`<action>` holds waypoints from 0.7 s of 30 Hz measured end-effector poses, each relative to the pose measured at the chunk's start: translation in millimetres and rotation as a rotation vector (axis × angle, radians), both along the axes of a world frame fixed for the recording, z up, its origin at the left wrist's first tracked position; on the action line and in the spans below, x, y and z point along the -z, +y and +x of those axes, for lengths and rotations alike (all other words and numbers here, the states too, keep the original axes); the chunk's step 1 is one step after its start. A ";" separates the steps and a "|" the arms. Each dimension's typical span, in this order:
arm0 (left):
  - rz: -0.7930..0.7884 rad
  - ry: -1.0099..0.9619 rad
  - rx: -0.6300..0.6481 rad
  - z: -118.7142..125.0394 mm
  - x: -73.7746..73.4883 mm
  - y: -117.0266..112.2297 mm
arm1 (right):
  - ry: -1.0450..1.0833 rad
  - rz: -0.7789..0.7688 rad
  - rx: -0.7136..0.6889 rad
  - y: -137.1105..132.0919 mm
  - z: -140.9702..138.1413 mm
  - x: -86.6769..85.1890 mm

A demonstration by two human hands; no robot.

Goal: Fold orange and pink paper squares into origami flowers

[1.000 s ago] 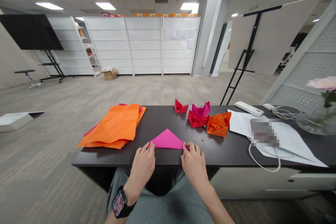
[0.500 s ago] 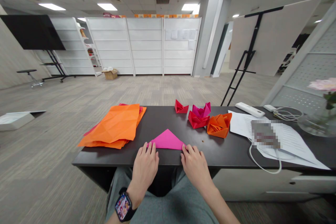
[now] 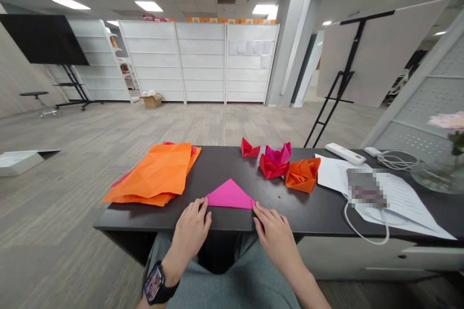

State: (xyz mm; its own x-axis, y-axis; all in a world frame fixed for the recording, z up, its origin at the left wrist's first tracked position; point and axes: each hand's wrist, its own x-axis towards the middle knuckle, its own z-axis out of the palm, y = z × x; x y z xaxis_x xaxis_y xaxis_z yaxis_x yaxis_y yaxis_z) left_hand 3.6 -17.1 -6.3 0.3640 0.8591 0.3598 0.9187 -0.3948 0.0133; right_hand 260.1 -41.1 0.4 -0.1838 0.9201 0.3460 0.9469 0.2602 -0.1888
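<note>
A bright pink sheet of origami paper (image 3: pixel 231 195), folded into a low triangle, lies on the dark desk with its point away from me. My left hand (image 3: pixel 191 227) has its fingertips closed on the left corner. At the right corner, the fingers of my right hand (image 3: pixel 277 236) press together on the paper. Beyond it stand folded paper shapes: a small red one (image 3: pixel 250 148), a pink one (image 3: pixel 278 153) inside or behind a red one (image 3: pixel 273 168), and an orange one (image 3: pixel 302 175). Left of my hands lies a stack of orange paper (image 3: pixel 155 174) with some red underneath.
On the right of the desk (image 3: pixel 217 222) lie printed sheets (image 3: pixel 398 193), a blurred-out object (image 3: pixel 366 187) with a white cable, a white power strip or adapter (image 3: pixel 345 153), a coiled cable (image 3: pixel 398 159) and a glass vase (image 3: pixel 440 174) with a pink flower.
My left hand has slid left, from lying over the paper's left part to its outer corner. The right hand has shifted slightly right and nearer me. The triangle keeps its shape.
</note>
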 end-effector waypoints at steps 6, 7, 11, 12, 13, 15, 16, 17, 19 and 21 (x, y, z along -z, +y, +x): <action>0.097 -0.133 -0.062 3.5 16.4 -6.3 | 0.039 0.045 0.028 -2.3 -3.8 5.8; 0.105 -0.132 -0.078 4.5 18.3 -8.2 | 0.040 0.054 0.027 -2.9 -4.0 6.7; 0.105 -0.126 -0.124 7.5 22.5 -13.1 | 0.040 0.062 0.028 -3.7 -3.7 8.5; 0.107 -0.137 -0.126 7.5 23.2 -13.5 | 0.043 0.060 0.028 -3.6 -3.5 8.7; 0.109 -0.150 -0.125 7.0 24.0 -13.7 | 0.047 0.059 0.028 -3.5 -3.4 9.0; 0.116 -0.177 -0.130 4.9 25.8 -13.8 | 0.055 0.065 0.029 -3.5 -3.2 9.9; 0.117 -0.187 -0.136 3.4 26.9 -13.8 | 0.057 0.068 0.028 -3.8 -3.2 10.4; 0.117 -0.194 -0.140 2.0 27.9 -13.9 | 0.058 0.069 0.027 -4.1 -3.2 11.0; 0.114 -0.197 -0.133 -0.3 29.4 -14.2 | 0.058 0.064 0.027 -4.5 -3.2 12.1; 0.107 -0.187 -0.112 -1.2 28.9 -14.6 | 0.056 0.052 0.030 -3.6 -3.1 12.1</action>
State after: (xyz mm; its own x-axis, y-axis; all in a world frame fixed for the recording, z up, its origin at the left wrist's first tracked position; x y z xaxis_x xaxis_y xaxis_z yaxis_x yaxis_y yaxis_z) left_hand 2.5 -31.7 -35.2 0.1874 0.8435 0.5034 0.9422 -0.2993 0.1507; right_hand 257.0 -44.6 -11.6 -0.1350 0.9055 0.4024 0.9429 0.2422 -0.2287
